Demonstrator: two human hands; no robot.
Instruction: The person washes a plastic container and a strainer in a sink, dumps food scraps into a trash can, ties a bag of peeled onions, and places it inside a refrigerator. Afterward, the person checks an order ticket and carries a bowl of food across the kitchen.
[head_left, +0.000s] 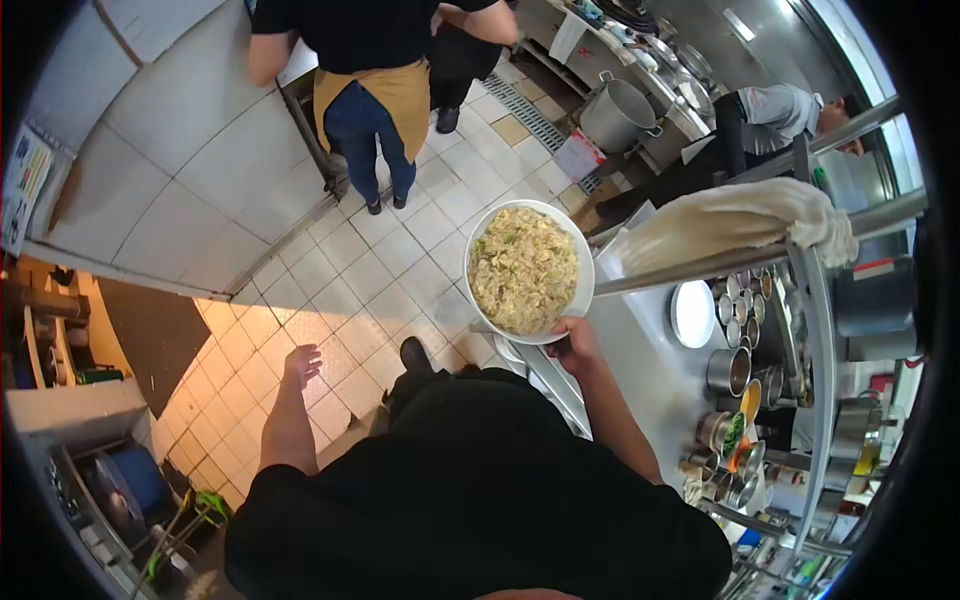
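A round white bowl full of fried rice with bits of egg and green is held out in front of me. My right hand grips its near rim, thumb on top and the other fingers underneath, mostly hidden. Off to the left, my left hand hangs over the tiled floor with its fingers apart and nothing in it.
On my right runs a steel counter with a white plate and several metal containers. A cloth drapes over a rail above it. Ahead stand people, one in a tan apron. A large pot sits farther back.
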